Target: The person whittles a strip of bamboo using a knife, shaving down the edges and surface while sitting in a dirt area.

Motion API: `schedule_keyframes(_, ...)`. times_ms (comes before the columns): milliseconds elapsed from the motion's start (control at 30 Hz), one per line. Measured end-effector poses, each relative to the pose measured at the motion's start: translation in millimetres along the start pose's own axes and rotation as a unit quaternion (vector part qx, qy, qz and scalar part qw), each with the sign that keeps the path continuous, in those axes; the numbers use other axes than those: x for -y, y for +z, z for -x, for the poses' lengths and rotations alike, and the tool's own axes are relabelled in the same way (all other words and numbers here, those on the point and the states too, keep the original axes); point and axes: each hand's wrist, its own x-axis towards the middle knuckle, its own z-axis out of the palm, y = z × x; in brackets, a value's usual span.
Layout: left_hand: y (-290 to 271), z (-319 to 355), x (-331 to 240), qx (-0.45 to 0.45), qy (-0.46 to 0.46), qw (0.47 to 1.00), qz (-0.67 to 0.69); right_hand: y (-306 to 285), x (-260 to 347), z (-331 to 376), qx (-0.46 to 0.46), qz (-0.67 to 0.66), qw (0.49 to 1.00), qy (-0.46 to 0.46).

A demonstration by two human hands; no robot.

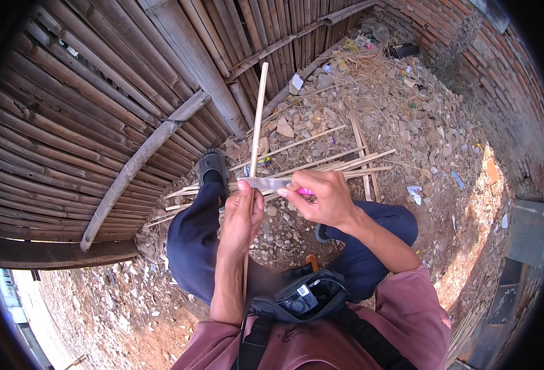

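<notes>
My left hand is closed round a long pale wooden stick, which looks like split bamboo and stands up away from me toward the slatted wall. In my right hand is a knife with a bright pink handle, mostly covered by my fingers. Its blade lies across the stick just above my left fist, with the tip near my left thumb. Beneath my hands, several similar pale strips lie crossed on the ground between and beyond my feet.
A wall of bamboo poles rises at the left and ahead, with a curved pole fixed across it. To the right stands a brick wall. Stony ground holds scraps of litter. An open black pouch hangs at my front.
</notes>
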Motion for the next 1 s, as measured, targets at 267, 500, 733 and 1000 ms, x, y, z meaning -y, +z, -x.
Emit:
schedule_keyframes(267, -2.3, -1.4, -5.9, 0.011, -0.017, 1.000, 0.001, -1.5, 3.8, 0.7, -0.016, 0.056, 0.998, -0.019)
schedule_keyframes(500, -2.7, -1.8, -6.3, 0.022, -0.016, 1.000, 0.000, 0.0, -3.7, 1.8, -0.024, 0.050, 0.998, -0.022)
schedule_keyframes(733, -1.5, 2.3, -16.3, 0.062, -0.008, 0.998, 0.001, -2.4, -6.5, 1.2, -0.023, 0.046, 0.998, -0.031)
schedule_keyframes(1000, -9.1, -4.2, -6.9, 0.075, -0.006, 0.996, 0.040, -4.3, -2.7, 0.5, -0.024, 0.046, 0.998, -0.033)
